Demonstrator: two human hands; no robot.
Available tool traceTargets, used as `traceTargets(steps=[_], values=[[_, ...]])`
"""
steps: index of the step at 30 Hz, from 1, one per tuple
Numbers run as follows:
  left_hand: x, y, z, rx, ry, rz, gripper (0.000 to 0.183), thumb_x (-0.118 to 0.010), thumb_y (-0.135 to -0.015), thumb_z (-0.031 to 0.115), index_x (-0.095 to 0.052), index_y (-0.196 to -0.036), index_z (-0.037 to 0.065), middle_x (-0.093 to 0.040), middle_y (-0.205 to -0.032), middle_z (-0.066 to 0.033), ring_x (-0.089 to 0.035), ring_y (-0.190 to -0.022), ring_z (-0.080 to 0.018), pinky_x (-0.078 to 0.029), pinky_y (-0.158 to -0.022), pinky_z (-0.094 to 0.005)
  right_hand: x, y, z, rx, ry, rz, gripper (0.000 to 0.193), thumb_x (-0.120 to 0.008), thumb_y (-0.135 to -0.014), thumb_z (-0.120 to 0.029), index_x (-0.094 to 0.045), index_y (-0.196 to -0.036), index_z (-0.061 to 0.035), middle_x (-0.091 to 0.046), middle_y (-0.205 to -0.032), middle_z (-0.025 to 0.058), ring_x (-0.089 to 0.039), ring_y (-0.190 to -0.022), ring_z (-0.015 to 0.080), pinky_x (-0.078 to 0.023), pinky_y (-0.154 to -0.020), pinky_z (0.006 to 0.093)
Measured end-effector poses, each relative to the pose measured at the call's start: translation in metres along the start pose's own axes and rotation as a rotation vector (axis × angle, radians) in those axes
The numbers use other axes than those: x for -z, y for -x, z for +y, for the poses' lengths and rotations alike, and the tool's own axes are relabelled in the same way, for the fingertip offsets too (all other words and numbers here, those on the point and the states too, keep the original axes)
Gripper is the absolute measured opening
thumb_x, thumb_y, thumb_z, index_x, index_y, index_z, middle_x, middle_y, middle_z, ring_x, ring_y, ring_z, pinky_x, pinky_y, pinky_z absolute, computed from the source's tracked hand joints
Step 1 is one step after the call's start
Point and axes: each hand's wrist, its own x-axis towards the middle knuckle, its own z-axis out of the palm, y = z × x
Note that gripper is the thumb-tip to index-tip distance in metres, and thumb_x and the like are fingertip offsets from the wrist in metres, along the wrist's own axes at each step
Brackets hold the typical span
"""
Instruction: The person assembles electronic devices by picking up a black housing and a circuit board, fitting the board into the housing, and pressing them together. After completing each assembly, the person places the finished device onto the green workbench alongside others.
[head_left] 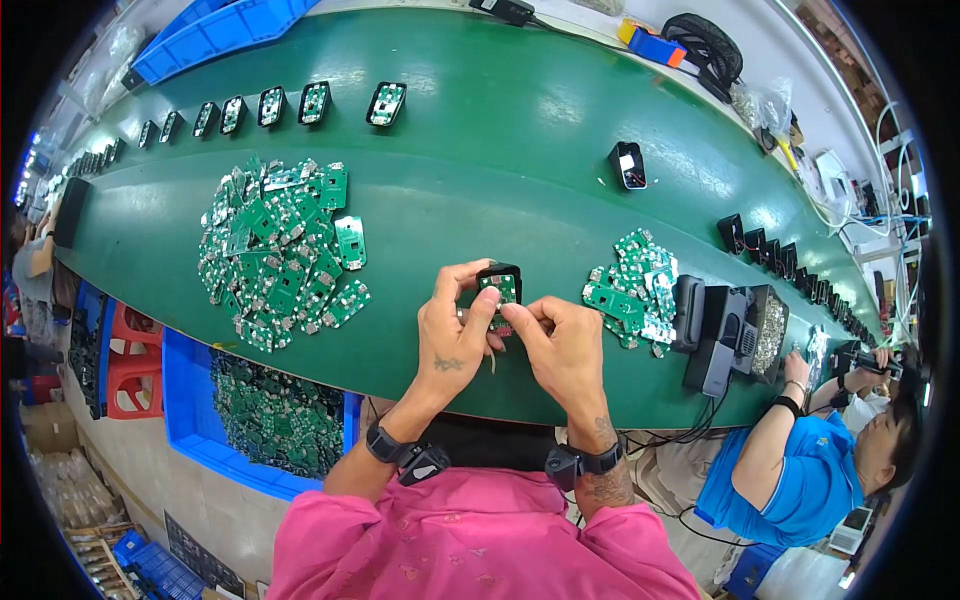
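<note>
Near the table's front edge, my left hand point(452, 328) is closed round a small black plastic housing point(511, 270), its thumb pressed on the green circuit board point(497, 284) in it. My right hand point(562, 345) is closed too, thumb and forefinger pinching at the board's lower right edge. A thin pale strip or wire hangs below the fingers; what it belongs to is hidden. Left of my hands lies a large pile of loose green circuit boards point(265, 250). A smaller pile of boards point(635, 290) lies to the right.
Housings with boards point(315, 103) stand in a row at far left. A lone black housing point(629, 165) and a row of housings point(770, 248) are at right, beyond black devices point(715, 345). A blue crate point(190, 420) of boards stands below the table. A co-worker point(790, 480) sits at right.
</note>
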Motion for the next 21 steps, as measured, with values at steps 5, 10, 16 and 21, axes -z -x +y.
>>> traceTargets(steps=[5,10,16,21], values=[[0.001,-0.002,0.000,-0.004,0.003,0.006,0.031,-0.055,-0.102,0.018,-0.052,-0.126,0.000,-0.066,-0.102,-0.0153,-0.064,-0.057,-0.0122,-0.051,-0.044,-0.0231,-0.003,-0.001,-0.005,-0.094,-0.083,-0.008,0.028,-0.074,-0.089,-0.020,-0.070,-0.075,0.0043,-0.056,-0.053,0.0018,-0.044,-0.050,0.0043,-0.035,-0.045,0.0261],[-0.001,-0.003,0.005,-0.007,-0.024,-0.008,0.031,-0.051,-0.103,0.018,-0.049,-0.128,0.000,-0.065,-0.098,-0.0140,-0.060,-0.052,-0.0098,-0.046,-0.041,-0.0207,-0.006,0.001,0.002,-0.117,-0.145,0.033,0.029,-0.073,-0.091,-0.019,-0.068,-0.073,0.0038,-0.054,-0.054,-0.0017,-0.042,-0.051,0.0028,-0.033,-0.045,0.0246],[0.005,-0.005,-0.001,0.067,0.219,0.018,0.034,-0.052,-0.102,0.014,-0.047,-0.132,-0.001,-0.062,-0.105,-0.0137,-0.065,-0.061,-0.0122,-0.052,-0.048,-0.0217,-0.005,0.001,0.012,-0.063,-0.285,-0.018,0.026,-0.070,-0.094,-0.017,-0.066,-0.077,0.0023,-0.054,-0.061,-0.0047,-0.042,-0.058,0.0017,-0.033,-0.050,0.0219],[-0.001,-0.005,-0.002,-0.020,0.272,0.017,0.046,-0.056,-0.092,-0.006,-0.046,-0.136,0.002,-0.059,-0.118,-0.0145,-0.065,-0.067,-0.0104,-0.053,-0.054,-0.0208,0.004,0.002,0.022,-0.066,-0.471,-0.062,0.023,-0.066,-0.096,-0.014,-0.061,-0.079,0.0009,-0.050,-0.065,-0.0051,-0.041,-0.059,0.0038,-0.033,-0.051,0.0240]])
